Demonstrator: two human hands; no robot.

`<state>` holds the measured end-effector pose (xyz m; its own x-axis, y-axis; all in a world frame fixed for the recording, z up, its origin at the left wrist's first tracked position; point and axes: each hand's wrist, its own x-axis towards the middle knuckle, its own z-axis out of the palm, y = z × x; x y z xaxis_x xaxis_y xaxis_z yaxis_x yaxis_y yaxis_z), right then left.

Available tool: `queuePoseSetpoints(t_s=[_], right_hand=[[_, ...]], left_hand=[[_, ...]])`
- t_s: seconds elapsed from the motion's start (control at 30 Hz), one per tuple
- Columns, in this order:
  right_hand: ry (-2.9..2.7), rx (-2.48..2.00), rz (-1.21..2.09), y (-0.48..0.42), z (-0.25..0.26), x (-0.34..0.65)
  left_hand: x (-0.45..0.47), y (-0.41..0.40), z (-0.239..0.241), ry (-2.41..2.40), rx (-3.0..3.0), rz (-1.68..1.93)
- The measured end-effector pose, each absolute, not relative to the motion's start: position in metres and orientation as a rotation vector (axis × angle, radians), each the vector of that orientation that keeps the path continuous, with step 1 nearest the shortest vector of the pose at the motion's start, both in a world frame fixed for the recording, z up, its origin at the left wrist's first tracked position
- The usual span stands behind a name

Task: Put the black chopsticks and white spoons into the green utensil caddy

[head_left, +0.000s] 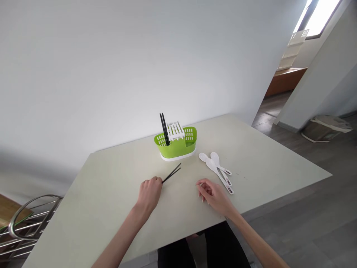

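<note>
My left hand [150, 192] is closed around a pair of black chopsticks [172, 173], which point up and to the right just over the table. My right hand [213, 193] is loosely curled near the tabletop, with nothing visible in it and its fingers slightly apart. Beside it, to the right, lie white spoons [216, 169] crossing one another, with dark marks on their handles. Behind both hands stands a green cutlery basket [177, 149] with a white base and a white slotted rack [175, 131] on top. Other black chopsticks [164, 128] lean upright in its left compartment.
A pale table [111, 186] stands against a white wall [134, 74]. To the lower left is a metal rack [30, 219]. A bin [325, 128] sits on the floor at right, near a doorway and window. My legs are under the front edge.
</note>
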<state>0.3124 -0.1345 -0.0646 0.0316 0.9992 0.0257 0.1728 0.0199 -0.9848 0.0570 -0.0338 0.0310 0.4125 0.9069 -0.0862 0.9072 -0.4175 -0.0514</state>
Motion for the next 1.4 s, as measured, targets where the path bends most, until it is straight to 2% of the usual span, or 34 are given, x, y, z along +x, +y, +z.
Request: queuePoseSetpoints(t_s=[0.2, 0.37, 1.0, 1.23, 1.4], right_hand=[[-1.328, -1.341, 1.067, -0.134, -0.064, 0.312], [-1.314, -1.333, 1.074, -0.134, -0.067, 0.312], [-1.327, -1.348, 1.059, -0.135, -0.066, 0.311], [-1.355, -1.358, 1.034, -0.134, -0.063, 0.311], [-1.421, -1.234, 1.176, -0.140, -0.053, 0.295]], left_hand=[[0.065, -0.031, 0.060, 1.469, 2.289, 0.676], [0.076, -0.038, 0.054, 1.344, 2.009, 0.969], [0.073, -0.042, 0.027, 1.249, 2.019, 1.005], [0.078, -0.055, 0.036, 1.153, 1.627, 0.991], [0.095, -0.068, 0.032, 1.029, 1.352, 0.967]])
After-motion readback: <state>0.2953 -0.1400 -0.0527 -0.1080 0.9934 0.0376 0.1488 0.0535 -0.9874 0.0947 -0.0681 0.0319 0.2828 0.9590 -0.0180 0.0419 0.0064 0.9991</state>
